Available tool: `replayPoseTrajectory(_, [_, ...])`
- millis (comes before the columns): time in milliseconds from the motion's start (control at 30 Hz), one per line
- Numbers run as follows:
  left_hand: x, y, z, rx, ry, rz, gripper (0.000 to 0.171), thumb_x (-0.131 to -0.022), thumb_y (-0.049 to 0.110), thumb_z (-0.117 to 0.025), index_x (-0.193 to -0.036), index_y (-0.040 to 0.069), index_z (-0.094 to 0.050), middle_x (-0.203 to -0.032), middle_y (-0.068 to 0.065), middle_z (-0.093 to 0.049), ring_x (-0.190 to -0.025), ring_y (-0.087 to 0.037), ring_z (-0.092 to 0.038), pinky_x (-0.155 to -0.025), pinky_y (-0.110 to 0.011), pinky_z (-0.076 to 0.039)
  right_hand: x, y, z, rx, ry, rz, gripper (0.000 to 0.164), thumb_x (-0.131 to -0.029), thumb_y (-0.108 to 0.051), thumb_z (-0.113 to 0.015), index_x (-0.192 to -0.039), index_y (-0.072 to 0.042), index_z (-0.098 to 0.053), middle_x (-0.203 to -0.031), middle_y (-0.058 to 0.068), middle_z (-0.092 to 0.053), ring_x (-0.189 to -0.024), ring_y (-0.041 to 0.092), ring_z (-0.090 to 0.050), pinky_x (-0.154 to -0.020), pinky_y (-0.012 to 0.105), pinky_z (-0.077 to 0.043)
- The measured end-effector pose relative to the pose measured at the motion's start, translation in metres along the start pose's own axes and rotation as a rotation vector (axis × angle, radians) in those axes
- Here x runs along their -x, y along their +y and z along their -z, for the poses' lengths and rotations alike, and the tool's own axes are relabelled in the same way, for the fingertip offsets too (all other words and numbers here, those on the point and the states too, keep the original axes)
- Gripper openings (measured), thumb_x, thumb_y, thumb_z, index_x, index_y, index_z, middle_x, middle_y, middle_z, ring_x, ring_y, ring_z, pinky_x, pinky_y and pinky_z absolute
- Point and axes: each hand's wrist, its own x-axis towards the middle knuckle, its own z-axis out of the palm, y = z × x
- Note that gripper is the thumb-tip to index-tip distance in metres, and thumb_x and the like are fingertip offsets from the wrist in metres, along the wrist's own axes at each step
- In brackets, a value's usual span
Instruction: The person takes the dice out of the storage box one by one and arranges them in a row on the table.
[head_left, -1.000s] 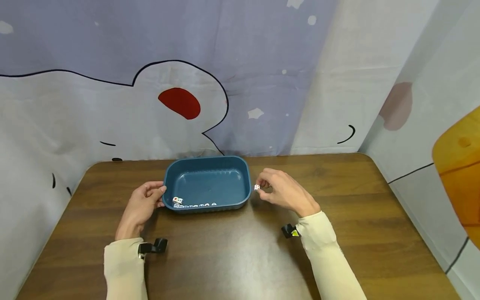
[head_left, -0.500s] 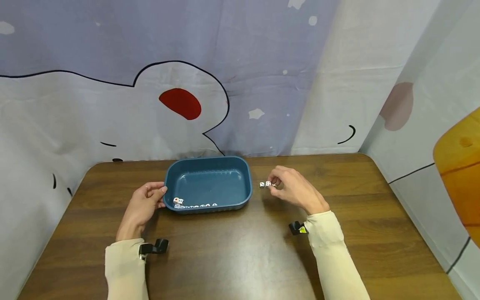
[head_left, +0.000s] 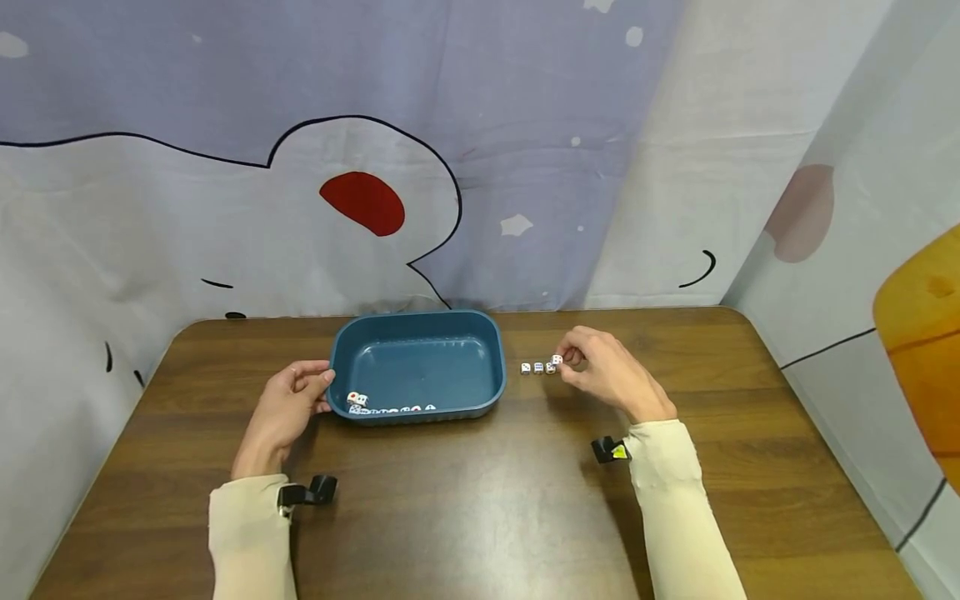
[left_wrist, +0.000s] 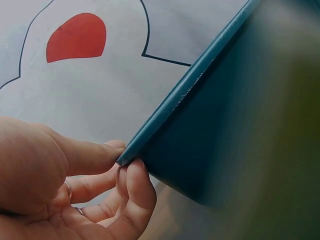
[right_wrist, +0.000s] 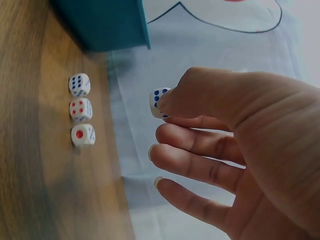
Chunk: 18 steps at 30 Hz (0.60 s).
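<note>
My left hand [head_left: 281, 412] pinches the left rim of a blue plastic bin [head_left: 416, 367], thumb on the outer edge and fingers curled beneath, as the left wrist view shows. To the right of the bin, my right hand [head_left: 611, 375] holds a white die [right_wrist: 159, 102] with blue pips between thumb and index finger. The other fingers of that hand extend without touching anything. Three white dice stand in a short row on the table: a blue-pipped die [right_wrist: 79, 85], a die with four red pips [right_wrist: 80, 109] and a die with one red pip [right_wrist: 83, 134]. The held die is just above the row's right end.
Several more dice [head_left: 358, 400] lie inside the bin along its near side and near left corner. The brown wooden table [head_left: 450, 508] ends at a printed curtain [head_left: 525, 167] behind the bin. Black camera mounts sit on both wrists.
My right hand has moved rightward from the bin's right side with the die, and the row of three dice has come into view. The left hand keeps its place on the rim.
</note>
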Motion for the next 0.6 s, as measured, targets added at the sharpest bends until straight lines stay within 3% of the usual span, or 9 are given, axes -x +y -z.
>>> replayPoseTrajectory(600, [0.000,-0.001,0.001,0.002,-0.008,0.006,0.045,-0.101,0.028,-0.050,-0.137,0.002,-0.046,-0.102,-0.005,-0.061,-0.081,-0.007,-0.057,-0.074,-0.020,-0.056,-0.003,0.031,-0.014,0.029,-0.027,-0.065,0.008,-0.081,-0.011,-0.070,-0.088,-0.012,-0.066,-0.085,-0.001,-0.063,-0.076,0.011,-0.058,-0.069,0.025,-0.050])
